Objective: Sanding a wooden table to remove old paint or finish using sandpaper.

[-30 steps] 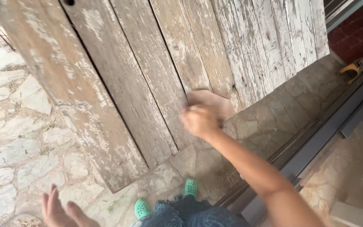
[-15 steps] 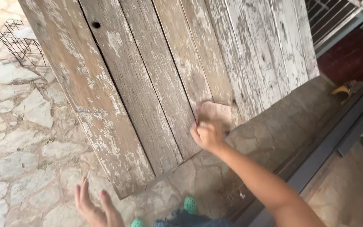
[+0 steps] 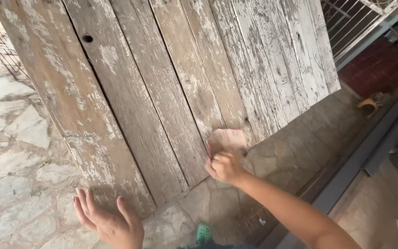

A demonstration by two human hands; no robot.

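A large panel of weathered wooden planks (image 3: 162, 83) with flaking white paint fills most of the view. My right hand (image 3: 224, 166) presses a tan sheet of sandpaper (image 3: 228, 139) against the lower edge of a middle plank, fingers curled on the sheet's near edge. My left hand (image 3: 109, 221) hovers open with fingers spread, just below the panel's lower left corner and touching nothing.
Irregular stone paving (image 3: 10, 152) lies around the panel. A wire cage (image 3: 5, 53) stands at the far left. A dark metal rail (image 3: 374, 147) runs along the right, with a yellow tool (image 3: 368, 103) and a red floor (image 3: 378, 64) beyond. My green shoe (image 3: 203, 233) shows at the bottom.
The view has tilted up, so the panel sits lower in the frame. My right hand has slid the sandpaper along the plank's lower edge. My left hand has risen further into view.
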